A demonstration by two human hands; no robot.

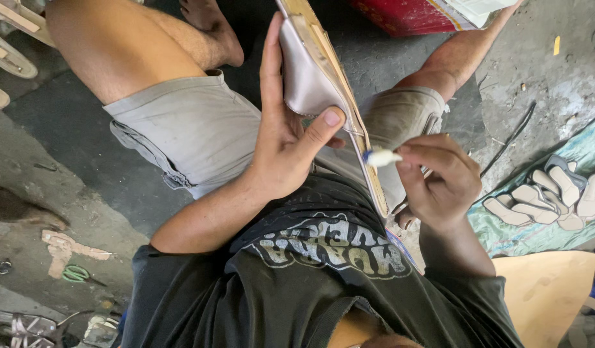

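Seated on the workshop floor (pixel 65 148), a worker's left hand (pixel 281 138) clasps a sandal (pixel 316 77) tilted over the lap, steadying its sole edge for the white-tipped applicator (pixel 381 156) pinched in the right hand (pixel 439 180) beside the sandal.

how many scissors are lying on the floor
1: green-handled scissors on the floor at lower left, beside a pale scrap. More may be hidden behind the person or out of frame. Neither hand is near them; the left hand holds the sandal, the right a small brush.
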